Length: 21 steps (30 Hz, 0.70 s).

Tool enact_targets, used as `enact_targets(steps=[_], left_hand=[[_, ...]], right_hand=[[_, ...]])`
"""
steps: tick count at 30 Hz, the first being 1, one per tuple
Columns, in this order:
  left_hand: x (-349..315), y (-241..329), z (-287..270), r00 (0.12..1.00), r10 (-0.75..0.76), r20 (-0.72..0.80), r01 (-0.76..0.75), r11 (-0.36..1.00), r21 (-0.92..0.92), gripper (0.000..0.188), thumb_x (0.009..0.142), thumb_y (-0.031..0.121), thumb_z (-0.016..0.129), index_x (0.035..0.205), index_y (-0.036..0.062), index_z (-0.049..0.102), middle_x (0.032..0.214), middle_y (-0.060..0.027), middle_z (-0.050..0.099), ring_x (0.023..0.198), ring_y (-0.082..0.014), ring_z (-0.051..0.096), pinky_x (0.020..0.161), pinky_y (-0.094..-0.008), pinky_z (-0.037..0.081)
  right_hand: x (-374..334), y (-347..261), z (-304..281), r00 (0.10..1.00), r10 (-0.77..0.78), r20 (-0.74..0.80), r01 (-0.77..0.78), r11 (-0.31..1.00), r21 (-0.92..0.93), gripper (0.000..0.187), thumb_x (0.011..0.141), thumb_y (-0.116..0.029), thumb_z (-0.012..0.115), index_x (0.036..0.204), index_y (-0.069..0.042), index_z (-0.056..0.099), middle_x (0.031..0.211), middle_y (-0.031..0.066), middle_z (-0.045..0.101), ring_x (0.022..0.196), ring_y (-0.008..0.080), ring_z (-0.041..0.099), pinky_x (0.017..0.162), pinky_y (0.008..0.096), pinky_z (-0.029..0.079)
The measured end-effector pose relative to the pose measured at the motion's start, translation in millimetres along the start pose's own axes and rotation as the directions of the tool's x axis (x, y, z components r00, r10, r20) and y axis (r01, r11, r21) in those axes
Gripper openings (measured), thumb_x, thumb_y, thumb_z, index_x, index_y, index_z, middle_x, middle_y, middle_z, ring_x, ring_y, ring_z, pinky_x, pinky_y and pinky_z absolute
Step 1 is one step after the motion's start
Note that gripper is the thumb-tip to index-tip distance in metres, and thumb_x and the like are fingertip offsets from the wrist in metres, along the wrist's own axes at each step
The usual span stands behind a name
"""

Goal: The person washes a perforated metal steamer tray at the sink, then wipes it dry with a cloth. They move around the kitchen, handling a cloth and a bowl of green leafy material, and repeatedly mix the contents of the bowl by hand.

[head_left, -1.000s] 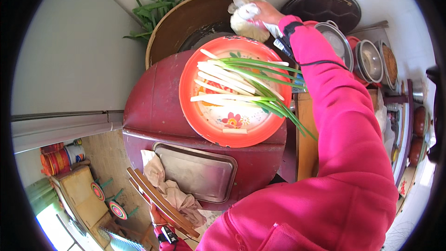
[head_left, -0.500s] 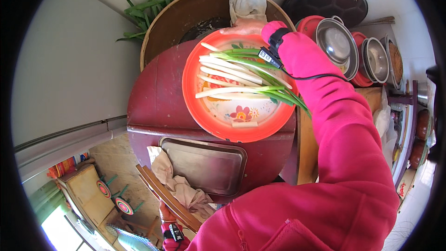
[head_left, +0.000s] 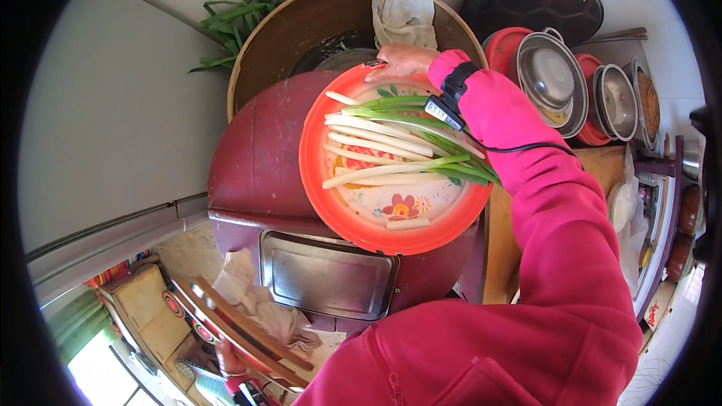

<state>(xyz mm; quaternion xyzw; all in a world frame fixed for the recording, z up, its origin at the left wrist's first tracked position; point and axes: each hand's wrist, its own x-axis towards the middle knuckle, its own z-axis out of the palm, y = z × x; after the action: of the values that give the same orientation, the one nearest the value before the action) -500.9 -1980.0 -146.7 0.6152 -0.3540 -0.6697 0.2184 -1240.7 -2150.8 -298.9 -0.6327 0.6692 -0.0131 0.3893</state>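
Note:
My right hand grips the far rim of a red enamel basin with a flowered white inside. Several peeled scallions lie across the basin, white ends to the left and green leaves to the right; a short cut piece lies near its front. The basin rests on a dark red half-round wooden cover, tilted or level I cannot tell. At the lower left, my left hand holds a curved wooden board with brown strips and some red on it; the hand's fingers are partly hidden.
Behind the cover stands a large brown vat with a cloth over its rim. A metal tray and a crumpled cloth lie in front. Stacked metal bowls stand at right; green leaves sit behind left.
The basin has shifted a little right and nearer, with my right hand on its rim. My left hand has moved left and down, bringing the wooden board with it.

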Motion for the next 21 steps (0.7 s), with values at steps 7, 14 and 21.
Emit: enact_targets(steps=[7,14,21], left_hand=[[121.7,264.1,131.8,0.74,0.645,-0.191,-0.588,0.758,0.284,0.047,0.099,0.032,0.057,0.134,0.0007,0.052,0.123,-0.0129,0.061,0.104,-0.019,0.064,0.088,-0.0308,0.053],[276.0,314.5,340.0,-0.133,0.938,0.319,-0.73,-0.311,0.608,0.04,0.083,0.019,0.079,0.109,-0.0039,0.06,0.098,-0.0124,0.067,0.09,-0.0197,0.064,0.082,-0.0321,0.052],[382.2,217.2,439.4,0.073,0.801,0.595,-0.745,-0.352,0.566,0.055,0.077,0.022,0.079,0.119,-0.0012,0.053,0.118,-0.0217,0.058,0.109,-0.04,0.057,0.092,-0.0424,0.046]], right_hand=[[-2.8,3.0,9.8,0.976,-0.074,-0.203,0.088,0.994,0.063,0.072,0.077,-0.063,0.067,0.103,0.004,0.068,0.103,0.0229,0.068,0.092,0.0346,0.066,0.077,0.0428,0.05],[-9.0,-0.5,5.4,0.978,-0.047,-0.204,0.06,0.997,0.056,0.072,0.077,-0.063,0.068,0.102,0.004,0.068,0.1,0.0219,0.068,0.09,0.0358,0.066,0.077,0.0445,0.049],[-11.9,-1.5,8.6,0.959,-0.087,-0.27,0.1,0.994,0.034,0.069,0.076,-0.063,0.068,0.098,0.003,0.069,0.098,0.0233,0.069,0.091,0.0383,0.066,0.079,0.0459,0.05]])
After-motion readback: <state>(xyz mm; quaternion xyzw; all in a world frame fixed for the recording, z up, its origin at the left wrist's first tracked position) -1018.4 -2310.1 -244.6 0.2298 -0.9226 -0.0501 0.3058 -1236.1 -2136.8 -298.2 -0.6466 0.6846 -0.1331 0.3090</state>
